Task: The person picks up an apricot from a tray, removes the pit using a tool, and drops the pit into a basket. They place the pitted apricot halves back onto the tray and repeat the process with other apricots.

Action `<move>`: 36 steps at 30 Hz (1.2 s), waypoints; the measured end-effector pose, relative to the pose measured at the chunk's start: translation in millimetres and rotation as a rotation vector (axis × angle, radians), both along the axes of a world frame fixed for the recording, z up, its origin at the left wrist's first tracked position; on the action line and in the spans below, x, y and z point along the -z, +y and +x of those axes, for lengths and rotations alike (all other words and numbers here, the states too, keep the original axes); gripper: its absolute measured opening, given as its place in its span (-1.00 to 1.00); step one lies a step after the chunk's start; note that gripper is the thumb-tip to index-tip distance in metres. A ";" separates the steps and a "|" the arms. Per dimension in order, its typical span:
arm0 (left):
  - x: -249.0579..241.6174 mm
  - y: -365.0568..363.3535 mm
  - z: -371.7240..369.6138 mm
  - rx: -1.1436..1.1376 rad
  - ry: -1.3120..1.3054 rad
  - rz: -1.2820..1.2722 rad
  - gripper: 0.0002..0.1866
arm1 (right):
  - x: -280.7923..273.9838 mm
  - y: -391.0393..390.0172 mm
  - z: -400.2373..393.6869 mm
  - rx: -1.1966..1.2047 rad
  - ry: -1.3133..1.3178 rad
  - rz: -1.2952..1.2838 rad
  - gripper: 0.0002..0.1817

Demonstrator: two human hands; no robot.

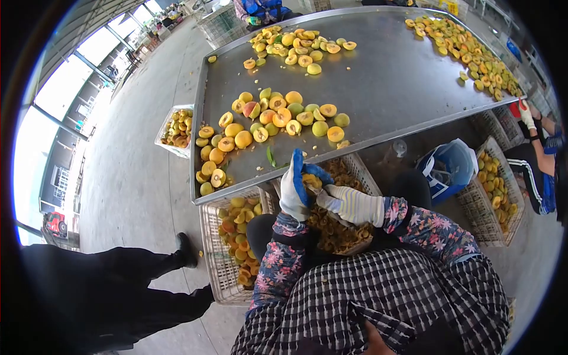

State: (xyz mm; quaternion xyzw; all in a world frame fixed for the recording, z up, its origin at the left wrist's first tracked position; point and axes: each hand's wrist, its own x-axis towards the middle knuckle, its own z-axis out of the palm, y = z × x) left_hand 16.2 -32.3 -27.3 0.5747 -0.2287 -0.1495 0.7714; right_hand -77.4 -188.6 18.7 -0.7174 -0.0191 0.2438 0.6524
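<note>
Just in front of the table's near edge, my left hand (295, 192), in a white glove with a blue coated palm, is closed around a yellow apricot piece (312, 181). My right hand (350, 205), in a striped knit glove, meets it from the right with its fingers closed. What those right fingers grip, if anything, is hidden. Below both hands sits a crate (368, 177) of brownish-yellow apricot pieces (337, 234). On the metal table (367, 89), ahead of my hands, lies a pile of apricots (272, 118), many halved, some showing brown pits or hollows.
More apricots (299, 44) lie farther back and along the right (473, 59). Fruit crates (236, 284) flank my left leg; another crate (500, 234) and a blue bucket (449, 171) stand right. A person in black (118, 290) stands left; a co-worker's gloved hand (525, 112) is at right.
</note>
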 end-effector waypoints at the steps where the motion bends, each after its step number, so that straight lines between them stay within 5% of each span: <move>1: -2.9 -0.9 0.4 -0.005 0.205 -0.044 -0.66 | 21.2 0.7 2.0 0.038 -0.299 -0.088 -0.55; 3: -12.1 -3.7 2.8 -0.021 0.600 -0.139 -0.64 | 73.1 1.2 14.6 0.107 -0.912 -0.273 -0.54; 5: -11.7 -2.2 -6.7 -0.082 -0.029 0.029 -0.56 | 25.0 -3.4 3.4 0.013 -0.292 -0.044 -0.54; 7: -15.9 -8.2 -15.6 -0.132 -0.091 0.017 -0.48 | 5.6 -4.3 -4.6 -0.006 0.088 0.128 -0.53; 9: -26.7 -18.4 -14.5 -0.173 0.383 -0.169 -0.46 | 2.1 -2.3 -5.1 0.040 0.192 0.255 -0.51; 12: -28.6 -16.5 -16.1 -0.141 0.413 -0.182 -0.45 | 2.4 -7.0 -4.0 0.006 0.277 0.360 -0.52; 15: -39.1 -21.4 -14.6 -0.116 0.653 -0.266 -0.44 | 7.7 -0.4 -7.8 0.050 0.040 0.169 -0.53; 18: -30.1 -20.6 -10.1 -0.050 0.628 -0.207 -0.41 | 8.9 -1.5 -10.1 0.064 0.091 0.178 -0.53; 21: -26.0 -23.1 -17.1 -0.087 0.528 -0.241 -0.58 | 2.0 -4.5 -11.5 0.074 0.279 0.357 -0.55; 23: -15.6 -25.3 -17.3 -0.158 0.136 -0.051 -0.57 | 0.7 -2.7 -13.7 0.101 0.328 0.466 -0.55; 26: -23.4 -34.0 -17.5 -0.193 0.354 -0.154 -0.59 | 3.1 0.1 -18.1 0.130 0.316 0.530 -0.56; 28: -27.1 -37.2 -14.3 -0.136 0.737 -0.357 -0.58 | 0.4 -2.7 -18.4 0.129 0.357 0.545 -0.54; 34: -26.9 -36.0 -10.9 0.005 0.859 -0.385 -0.49 | 4.4 -10.6 -20.5 0.115 0.387 0.557 -0.54; 35: -32.8 -37.7 -14.3 -0.045 0.791 -0.286 -0.46 | 7.4 -13.0 -22.1 0.130 0.415 0.562 -0.55; 36: -17.4 -35.9 -7.9 -0.059 0.370 -0.008 -0.52 | 11.7 -14.3 -25.9 0.131 0.446 0.566 -0.55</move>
